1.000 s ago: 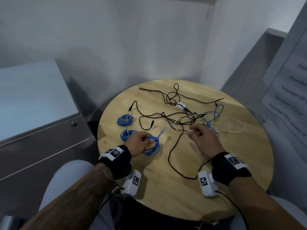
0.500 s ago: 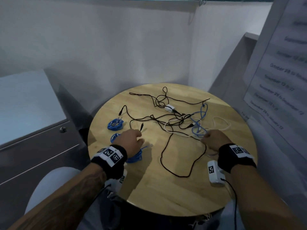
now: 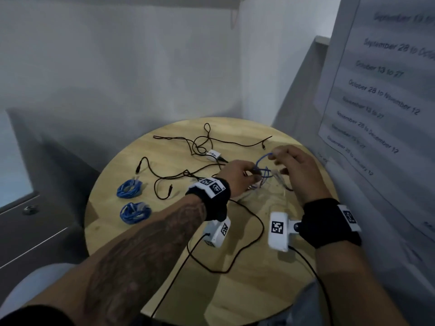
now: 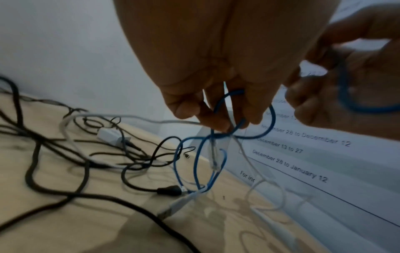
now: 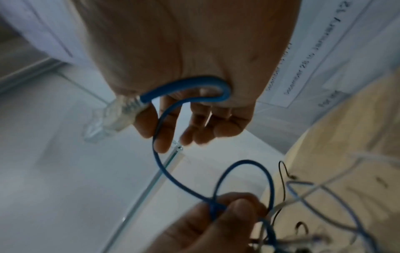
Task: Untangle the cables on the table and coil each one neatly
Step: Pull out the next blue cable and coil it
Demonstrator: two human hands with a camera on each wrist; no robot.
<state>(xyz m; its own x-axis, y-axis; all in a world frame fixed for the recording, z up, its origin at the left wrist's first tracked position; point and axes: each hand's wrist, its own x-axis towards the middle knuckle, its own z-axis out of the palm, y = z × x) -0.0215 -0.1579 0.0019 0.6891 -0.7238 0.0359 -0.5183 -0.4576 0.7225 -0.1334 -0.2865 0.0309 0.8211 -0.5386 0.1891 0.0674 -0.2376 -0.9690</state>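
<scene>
Left hand [image 3: 237, 176] pinches the blue cable [image 5: 164, 171] — its clear plug [image 5: 114, 116], wrist-view only, lies across the right hand [image 3: 297, 170].

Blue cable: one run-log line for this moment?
left hand: pinches blue cable | right hand: holds its plug end | two blue coils: done

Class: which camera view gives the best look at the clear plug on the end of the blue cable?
The right wrist view. There the clear plug fills the frame beside the right hand, joined to the blue cable. In the head view that end is tiny and blurred at the fingertips. The left wrist view shows only cable loops, not this plug.
</scene>
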